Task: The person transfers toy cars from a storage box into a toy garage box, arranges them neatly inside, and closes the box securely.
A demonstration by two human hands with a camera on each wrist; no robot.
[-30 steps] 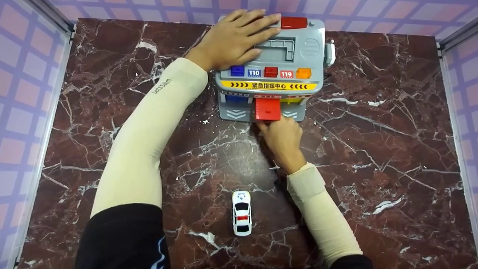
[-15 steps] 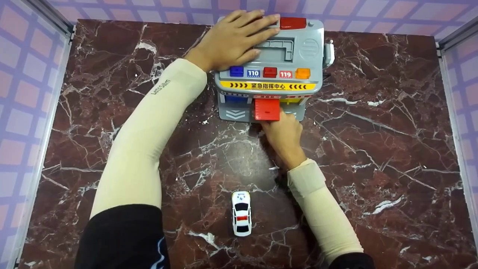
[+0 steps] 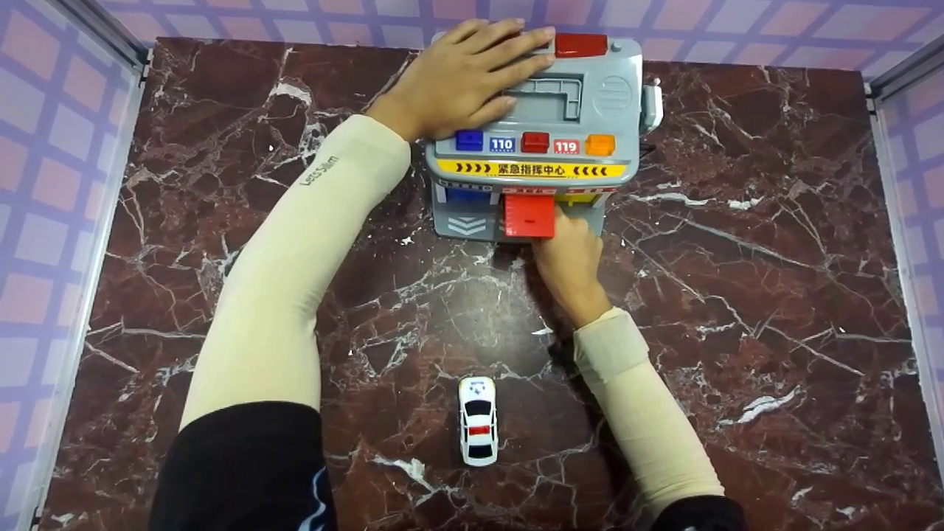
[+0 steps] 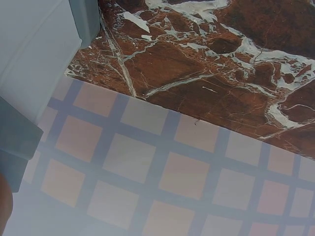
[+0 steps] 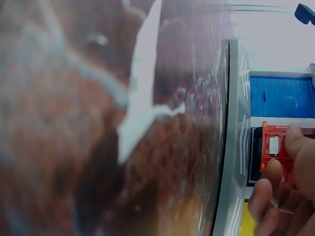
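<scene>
A grey toy rescue station (image 3: 590,96) stands at the far middle of the marble table (image 3: 737,258). My left hand (image 3: 472,74) lies flat on its roof, fingers straight. A red door flap (image 3: 529,215) sticks out of the station's front. My right hand (image 3: 568,251) is right against it, fingertips hidden under its right edge. In the right wrist view the thumb (image 5: 295,142) and curled fingers (image 5: 261,196) pinch the red door flap (image 5: 273,147). A white toy car (image 3: 478,420) stands behind the right forearm, untouched.
Blue (image 3: 469,139), red (image 3: 535,141) and orange (image 3: 599,144) buttons line the roof's front edge. A blue bay door (image 5: 280,96) is beside the red one. Checkered walls (image 4: 172,172) close in the table on the left, back and right.
My right hand has slid forward and a little right, up against the red door flap, its fingertips going under the flap. Left hand, station and car have not moved.
</scene>
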